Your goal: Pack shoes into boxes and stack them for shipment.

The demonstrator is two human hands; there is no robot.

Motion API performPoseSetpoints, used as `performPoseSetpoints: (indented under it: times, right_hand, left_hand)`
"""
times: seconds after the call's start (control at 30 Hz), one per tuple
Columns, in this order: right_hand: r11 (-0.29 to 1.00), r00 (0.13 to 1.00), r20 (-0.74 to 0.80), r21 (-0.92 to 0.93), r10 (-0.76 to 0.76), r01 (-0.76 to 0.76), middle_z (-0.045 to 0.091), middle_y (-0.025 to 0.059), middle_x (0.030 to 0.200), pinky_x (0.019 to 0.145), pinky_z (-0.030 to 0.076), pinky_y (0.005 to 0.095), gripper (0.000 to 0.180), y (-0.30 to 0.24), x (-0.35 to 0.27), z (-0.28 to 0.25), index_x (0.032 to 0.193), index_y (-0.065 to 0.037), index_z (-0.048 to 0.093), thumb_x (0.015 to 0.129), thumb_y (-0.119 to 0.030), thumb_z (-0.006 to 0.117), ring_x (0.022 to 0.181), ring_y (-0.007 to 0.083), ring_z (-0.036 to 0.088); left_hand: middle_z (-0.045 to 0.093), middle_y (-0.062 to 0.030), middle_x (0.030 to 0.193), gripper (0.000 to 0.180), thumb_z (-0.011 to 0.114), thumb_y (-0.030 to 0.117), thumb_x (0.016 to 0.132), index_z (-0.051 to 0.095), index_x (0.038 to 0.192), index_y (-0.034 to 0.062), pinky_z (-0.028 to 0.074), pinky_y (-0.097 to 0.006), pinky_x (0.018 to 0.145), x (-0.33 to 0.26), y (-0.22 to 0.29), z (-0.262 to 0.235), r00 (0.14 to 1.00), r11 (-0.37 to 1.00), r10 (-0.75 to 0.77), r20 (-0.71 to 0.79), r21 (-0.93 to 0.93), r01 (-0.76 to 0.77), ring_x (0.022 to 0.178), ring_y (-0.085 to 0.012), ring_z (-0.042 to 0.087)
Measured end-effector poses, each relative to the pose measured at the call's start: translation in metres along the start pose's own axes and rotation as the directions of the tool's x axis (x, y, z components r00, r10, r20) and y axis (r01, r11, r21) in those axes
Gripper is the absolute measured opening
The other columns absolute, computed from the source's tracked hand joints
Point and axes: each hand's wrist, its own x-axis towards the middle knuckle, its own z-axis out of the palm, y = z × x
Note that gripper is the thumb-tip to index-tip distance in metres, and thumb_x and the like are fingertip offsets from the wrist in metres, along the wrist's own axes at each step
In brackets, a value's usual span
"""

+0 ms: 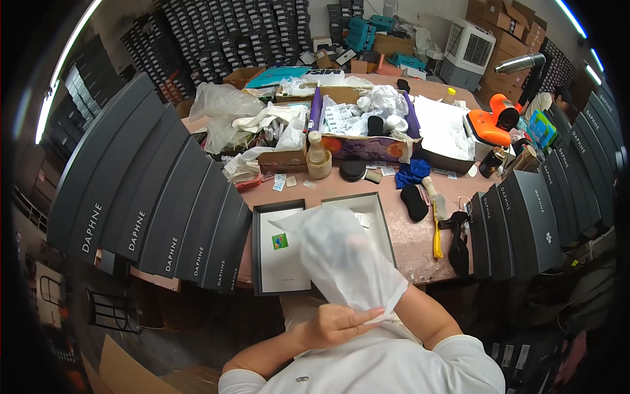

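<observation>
A thin, whitish, see-through bag [338, 259] is held up in front of me, over the open box. My left hand [338, 325] grips the bag near its mouth, fingers closed. My right forearm [426, 316] goes into the bag, so that hand shows only as a faint shape through the sheet and its fingers are hidden. Dark patches show dimly inside; I cannot make out what they are. Behind the bag lies an open grey shoebox: its lid [279, 269] with a green sticker at left, its pale-lined base [375, 209] at right, partly covered.
Grey shoeboxes stand in rows at left [151, 190] and right [528, 220]. At the back are a purple carton [367, 148] of crumpled paper, a glue bottle [319, 161] and an orange heat gun [492, 125]. A black shoe-like item [455, 243] and a yellow-handled brush [437, 223] lie right.
</observation>
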Motion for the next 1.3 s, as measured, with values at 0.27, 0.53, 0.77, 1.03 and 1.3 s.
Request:
performPoseSetpoints:
  times: [0.27, 0.53, 0.77, 1.03, 1.3]
  right_hand:
    - [0.973, 0.999, -0.031, -0.232, -0.019, 0.012, 0.036, 0.0119, 0.146, 0.111, 0.029, 0.0344, 0.059, 0.000, 0.022, -0.010, 0.147, -0.008, 0.026, 0.095, -0.026, 0.049, 0.128, 0.0231, 0.043]
    - [0.312, 0.946, 0.260, -0.898, -0.193, 0.311, 0.034, 0.0118, 0.147, 0.111, 0.028, 0.0354, 0.061, 0.060, 0.001, 0.003, 0.148, -0.009, 0.024, 0.095, -0.028, 0.049, 0.129, 0.0235, 0.042]
    - [0.806, 0.936, 0.011, -0.511, 0.353, -0.298, 0.030, 0.0103, 0.150, 0.111, 0.028, 0.0396, 0.070, 0.054, -0.060, 0.000, 0.150, -0.017, 0.016, 0.094, -0.040, 0.050, 0.131, 0.0250, 0.040]
    - [0.939, 0.757, -0.557, -0.233, -0.341, 0.252, 0.057, 0.0140, 0.122, 0.093, 0.049, 0.0427, 0.060, -0.009, -0.100, -0.047, 0.135, -0.003, 0.039, 0.093, -0.043, 0.053, 0.107, 0.0286, 0.060]
    - [0.775, 0.716, -0.357, -0.483, -0.600, 0.408, 0.058, 0.0129, 0.121, 0.089, 0.053, 0.0412, 0.051, -0.086, -0.116, -0.053, 0.132, 0.000, 0.042, 0.093, -0.028, 0.057, 0.104, 0.0259, 0.062]
  left_hand:
    - [0.062, -0.0154, 0.117, 0.039, 0.073, 0.010, 0.075, 0.063, 0.112, 0.0008, 0.051, -0.026, 0.054, -0.030, 0.000, 0.011, 0.965, 0.981, -0.128, 0.230, -0.113, 0.157, 0.062, -0.0183, 0.060]
    - [0.044, -0.0076, 0.140, 0.081, 0.064, 0.053, 0.083, 0.032, 0.144, 0.0095, 0.035, -0.040, 0.107, -0.071, -0.022, 0.010, 0.079, -0.192, -0.975, 0.208, -0.966, 0.175, 0.129, -0.0237, 0.041]
    - [0.055, -0.0107, 0.122, 0.056, 0.063, 0.029, 0.084, 0.045, 0.131, 0.0034, 0.046, -0.042, 0.096, -0.073, -0.039, -0.034, 0.062, 0.295, -0.955, -0.290, -0.915, 0.273, 0.111, -0.0270, 0.055]
    - [0.046, -0.0183, 0.132, 0.086, 0.083, 0.026, 0.069, 0.038, 0.138, 0.0017, 0.033, -0.040, 0.106, -0.022, -0.057, 0.040, 0.630, 0.603, -0.699, 0.338, -0.195, 0.774, 0.123, -0.0312, 0.046]
    - [0.061, -0.0132, 0.083, 0.022, 0.057, 0.003, 0.082, 0.065, 0.103, 0.0033, 0.045, -0.036, 0.088, -0.009, -0.200, 0.029, 0.846, 0.778, -0.532, -0.027, 0.379, 0.501, 0.083, -0.0280, 0.060]
